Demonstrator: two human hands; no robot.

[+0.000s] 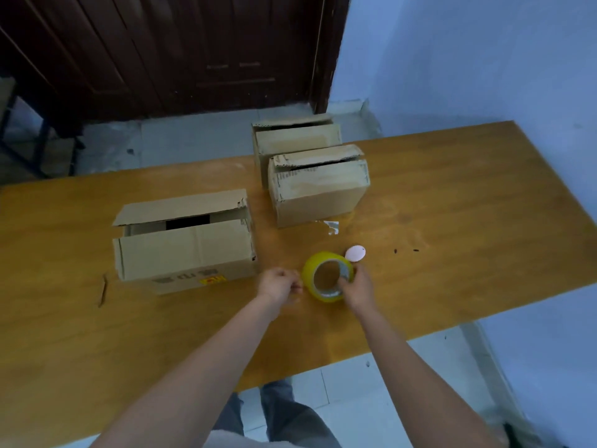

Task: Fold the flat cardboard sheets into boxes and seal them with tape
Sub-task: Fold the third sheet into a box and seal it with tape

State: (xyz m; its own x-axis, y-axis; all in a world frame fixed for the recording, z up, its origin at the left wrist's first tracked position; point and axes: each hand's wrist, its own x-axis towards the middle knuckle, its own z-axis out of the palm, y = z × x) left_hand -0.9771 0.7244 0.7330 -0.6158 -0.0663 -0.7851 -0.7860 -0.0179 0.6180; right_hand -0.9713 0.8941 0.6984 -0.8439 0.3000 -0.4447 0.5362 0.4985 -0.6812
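From the head camera, the right hand (357,291) grips a yellow roll of clear packing tape (326,275), fingers hooked through its core, holding it on edge over the wooden worktop (452,221). The left hand (278,284) is pinched closed just beside the roll's left rim, apparently on the tape's free end, though the strip itself is too faint to make out. Ahead and to the left of the left hand sits a large brown cardboard box (184,242) with its top flaps not yet sealed. Two smaller brown cardboard boxes (318,189) stand farther ahead of the right hand, flaps also loose. The step in hand looks like drawing out tape; next, a length must be pulled free and laid across the near box's flap seam.
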